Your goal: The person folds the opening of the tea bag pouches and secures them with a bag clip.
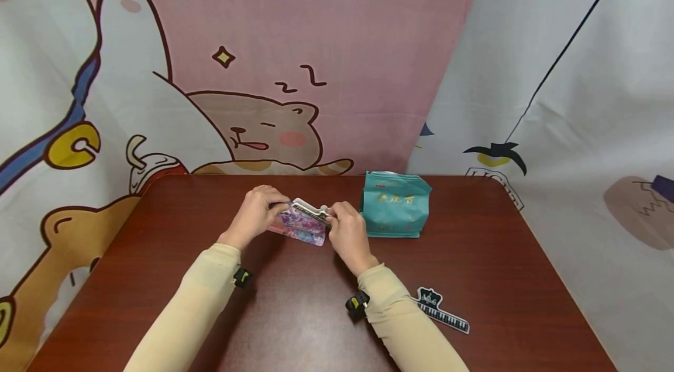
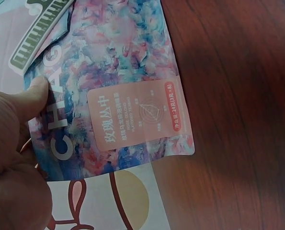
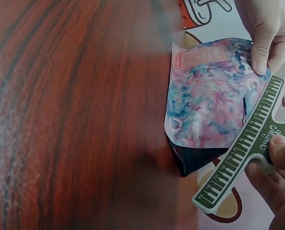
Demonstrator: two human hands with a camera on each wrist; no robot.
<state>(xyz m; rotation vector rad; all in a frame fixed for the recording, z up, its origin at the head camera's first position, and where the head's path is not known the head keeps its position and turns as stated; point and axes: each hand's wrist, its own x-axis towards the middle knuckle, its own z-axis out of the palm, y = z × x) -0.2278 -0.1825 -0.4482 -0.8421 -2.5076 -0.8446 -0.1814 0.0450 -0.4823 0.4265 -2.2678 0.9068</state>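
Observation:
My left hand (image 1: 258, 212) pinches one top corner of a pink, blue and purple tea pouch (image 2: 118, 52), thumb on its printed front. The pouch is held up over the table, tilted. My right hand (image 1: 347, 233) grips the handle of a long clip (image 3: 243, 143) with a green piano-key pattern and the word Music. This clip lies slantwise along the pouch's top edge, overlapping it in the right wrist view. Part of the pouch's dark underside (image 3: 195, 158) shows below its front. The left hand (image 3: 267, 36) also appears at the pouch's far corner there.
A teal bag (image 1: 396, 208) with gold lettering stands upright at the back, just right of my right hand. Another piano-key clip, black and white (image 1: 442, 313), lies on the brown table (image 1: 295, 313) beside my right forearm. A cartoon-print cloth (image 1: 368, 38) hangs behind the table.

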